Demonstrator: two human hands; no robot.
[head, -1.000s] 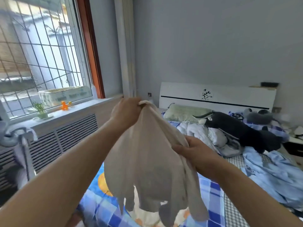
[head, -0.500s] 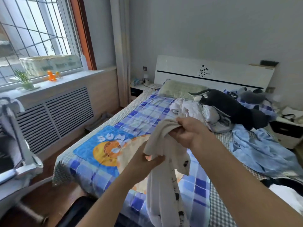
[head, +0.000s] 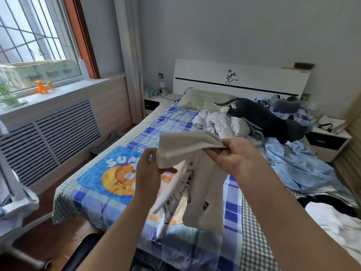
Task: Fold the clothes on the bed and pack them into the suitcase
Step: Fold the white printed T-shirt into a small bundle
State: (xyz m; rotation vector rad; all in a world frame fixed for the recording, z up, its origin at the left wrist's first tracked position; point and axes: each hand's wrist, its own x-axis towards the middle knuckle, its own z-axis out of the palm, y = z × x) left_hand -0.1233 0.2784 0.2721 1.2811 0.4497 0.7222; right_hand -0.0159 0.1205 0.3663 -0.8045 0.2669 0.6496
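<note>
Blue-check bed (head: 232, 212) w/ clothes pile (head: 220, 124), white headboard (head: 254, 79), barred window (head: 35, 36)

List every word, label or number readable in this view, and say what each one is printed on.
"SUM": white letters on the blue tiger-print mat on the bed; the word's end is hidden behind the left hand.
Black drawings on the cream printed garment: no readable words.
White headboard: a black leaf motif only, no text.

windowsill plant (head: 7, 94) blurred, edge-cut
</note>
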